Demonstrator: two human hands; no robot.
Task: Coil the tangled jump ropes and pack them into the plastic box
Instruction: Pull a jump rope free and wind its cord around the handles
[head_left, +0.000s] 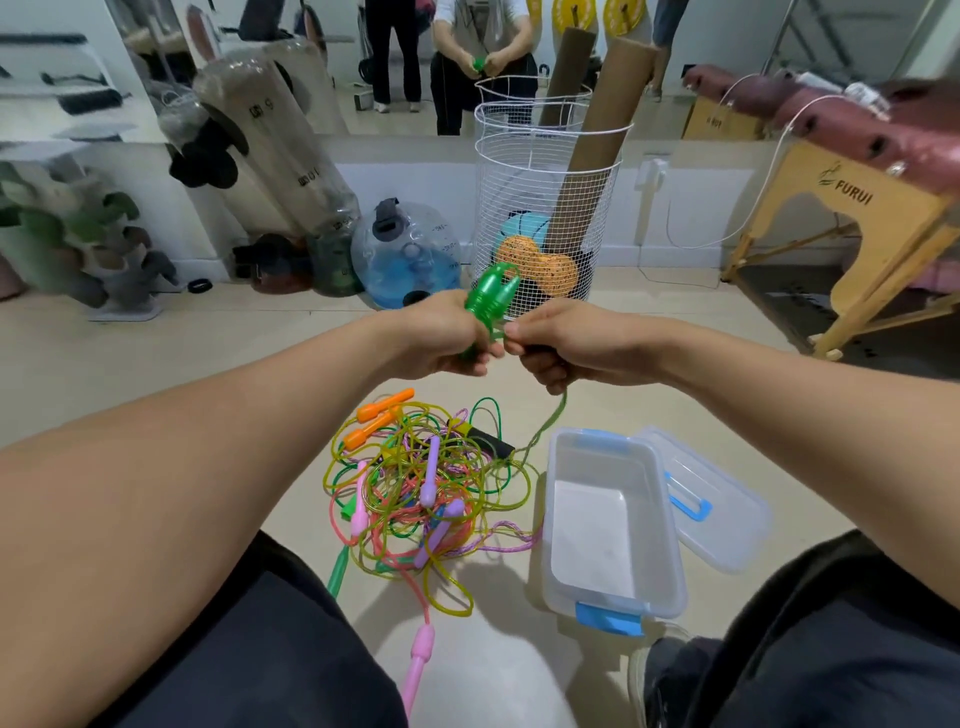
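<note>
Both arms outstretched: left hand (441, 338) fingers curled round green handles (491, 296); right hand (563, 343) fingers pinching green rope (545, 428).

Both my forearms reach in from lower corners, bare, meeting at frame centre. My left hand (444, 338) fisted, fingers curled tight in grip. My right hand (566, 343) just beside it, knuckles up, thumb and forefinger pinching. Knees at bottom edge.

At the right of the frame, the pale wooden leg panel of the padded table (852, 208) bears the black brand word "FURUI" beside a small emblem. Marks on the clear plastic bags, the blue water jug and the cardboard box are too blurred to read.
</note>
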